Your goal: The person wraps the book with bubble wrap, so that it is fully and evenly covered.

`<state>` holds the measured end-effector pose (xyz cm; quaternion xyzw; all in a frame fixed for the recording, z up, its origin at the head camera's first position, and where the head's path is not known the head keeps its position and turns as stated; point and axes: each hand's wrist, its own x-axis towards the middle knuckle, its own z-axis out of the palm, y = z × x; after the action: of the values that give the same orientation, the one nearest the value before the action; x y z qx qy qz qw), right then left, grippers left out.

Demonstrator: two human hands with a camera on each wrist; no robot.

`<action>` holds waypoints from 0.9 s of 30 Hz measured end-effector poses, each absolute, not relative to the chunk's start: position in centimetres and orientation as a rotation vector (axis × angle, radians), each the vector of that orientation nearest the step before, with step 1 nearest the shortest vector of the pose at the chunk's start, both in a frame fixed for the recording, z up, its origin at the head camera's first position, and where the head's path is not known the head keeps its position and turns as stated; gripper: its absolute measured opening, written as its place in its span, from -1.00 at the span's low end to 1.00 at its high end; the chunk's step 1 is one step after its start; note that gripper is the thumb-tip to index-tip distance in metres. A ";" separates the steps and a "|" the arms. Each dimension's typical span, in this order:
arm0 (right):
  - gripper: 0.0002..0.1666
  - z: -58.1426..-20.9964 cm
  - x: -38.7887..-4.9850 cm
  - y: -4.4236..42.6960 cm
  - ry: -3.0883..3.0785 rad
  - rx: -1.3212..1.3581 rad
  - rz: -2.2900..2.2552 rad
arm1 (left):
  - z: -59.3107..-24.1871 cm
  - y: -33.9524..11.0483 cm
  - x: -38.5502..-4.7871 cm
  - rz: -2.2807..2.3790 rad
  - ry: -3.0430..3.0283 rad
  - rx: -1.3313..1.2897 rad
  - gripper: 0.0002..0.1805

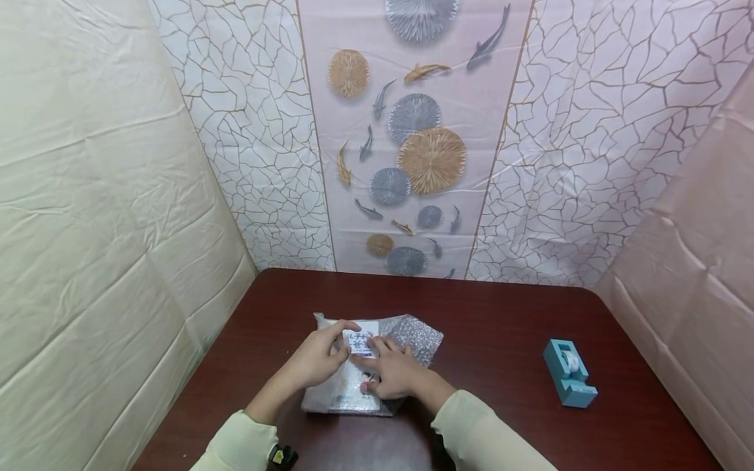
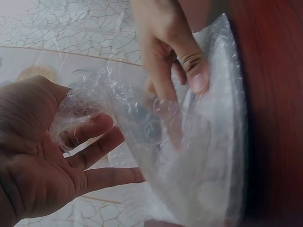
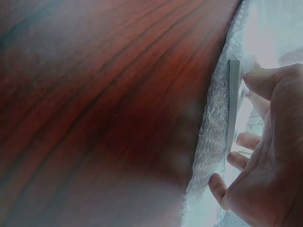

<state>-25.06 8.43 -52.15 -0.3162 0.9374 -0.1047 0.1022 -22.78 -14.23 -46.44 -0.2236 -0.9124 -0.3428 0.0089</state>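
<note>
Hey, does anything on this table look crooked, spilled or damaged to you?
I see nothing spilled or damaged. Only the bubble wrap looks askew: its right end sticks out at a slant past the book, not square with it. That's likely just unfinished wrapping.

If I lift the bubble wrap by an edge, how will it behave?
Probably floppy: the bubble wrap looks thin, see-through and crumpled. Likely light for its spread, given the air bubbles showing in it. The book lies on part of it, so a tug might drag both.

The right hand (image 1: 393, 373) partly hides the book (image 1: 360, 343)
</note>
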 end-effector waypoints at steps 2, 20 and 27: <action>-0.21 -52.2 -25.1 8.4 2.770 -0.931 -0.312 | -46.8 -14.0 -22.8 -1.049 -2.836 -0.716 -0.53; -0.26 -52.5 -25.1 8.3 2.818 -0.959 -0.314 | -49.8 -12.1 -22.5 -0.819 -2.854 -0.817 -0.45; -0.29 -53.2 -25.5 8.5 2.835 -0.967 -0.368 | -49.9 -11.9 -22.3 -0.674 -2.835 -0.860 -0.44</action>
<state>-25.49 8.49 -53.20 -0.3197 0.9377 -0.1216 0.0616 -22.27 -11.89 -49.93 -0.2827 -0.9318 -0.2215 0.0519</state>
